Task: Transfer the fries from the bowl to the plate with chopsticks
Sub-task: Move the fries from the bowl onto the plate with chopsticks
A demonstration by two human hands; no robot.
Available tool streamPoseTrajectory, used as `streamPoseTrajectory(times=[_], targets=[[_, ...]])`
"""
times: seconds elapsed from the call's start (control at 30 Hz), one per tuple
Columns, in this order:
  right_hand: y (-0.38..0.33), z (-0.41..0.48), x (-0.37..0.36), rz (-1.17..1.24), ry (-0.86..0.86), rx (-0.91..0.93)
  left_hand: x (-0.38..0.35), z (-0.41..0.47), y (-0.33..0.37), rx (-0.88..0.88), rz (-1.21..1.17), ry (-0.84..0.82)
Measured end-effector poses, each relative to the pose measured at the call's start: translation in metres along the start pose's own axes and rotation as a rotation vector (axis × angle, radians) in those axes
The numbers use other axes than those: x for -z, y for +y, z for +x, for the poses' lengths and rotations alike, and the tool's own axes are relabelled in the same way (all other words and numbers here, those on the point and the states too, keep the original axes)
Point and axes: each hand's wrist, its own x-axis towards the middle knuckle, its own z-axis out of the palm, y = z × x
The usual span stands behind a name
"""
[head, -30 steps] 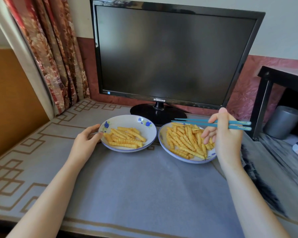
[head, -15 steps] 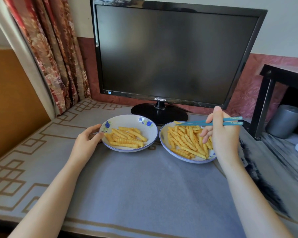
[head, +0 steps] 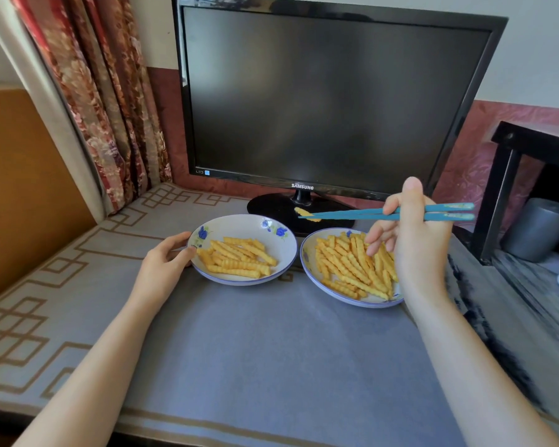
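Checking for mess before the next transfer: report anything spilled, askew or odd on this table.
Nothing spilled. The fry pinched in the chopsticks of the right hand hangs over the monitor base, between the two dishes, so a drop would land there. The left hand steadies the left dish.

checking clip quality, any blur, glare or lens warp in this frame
Head view: the fry pinched in the chopsticks is smeared by motion blur; the monitor frame bows from wide-angle distortion, its dark screen showing only soft reflections; light is even daylight, and the fries in both dishes stay sharp.
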Motion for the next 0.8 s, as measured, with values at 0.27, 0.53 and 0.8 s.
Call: streamPoseTrajectory(times=[0.27, 0.53, 0.8], targets=[[0.027, -0.003, -0.032, 0.035, -0.131, -0.113, 0.001, -0.001, 0.001, 0.003, 0.002, -0.004], [0.05, -0.022, -0.036, -0.01, -0.191, -0.141, 0.001, 0.001, -0.001, 0.005, -0.022, 0.0], [0.034, -0.007, -0.016, -0.026, -0.122, -0.112, 0.001, 0.001, -0.003, 0.009, 0.0, -0.002]])
